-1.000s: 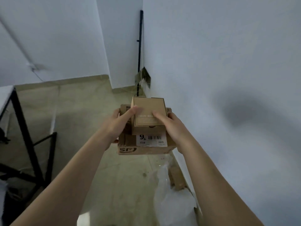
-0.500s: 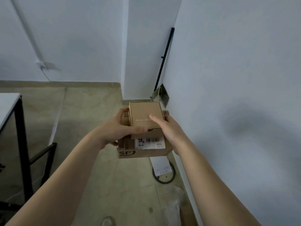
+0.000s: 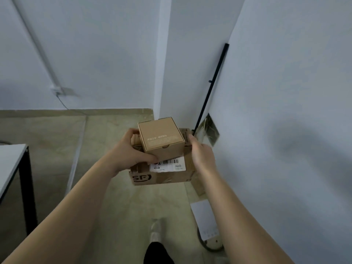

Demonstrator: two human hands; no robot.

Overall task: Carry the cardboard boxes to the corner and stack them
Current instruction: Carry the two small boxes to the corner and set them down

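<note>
Dim cool light, soft shadow on right wall [image 3: 304,145], wide-angle edge distortion

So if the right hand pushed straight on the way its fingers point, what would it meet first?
Probably the black pole leaning in the corner, near its foot. The right hand, its grip on the large box's side, points forward toward it. Depth is unclear from this single view.
</note>
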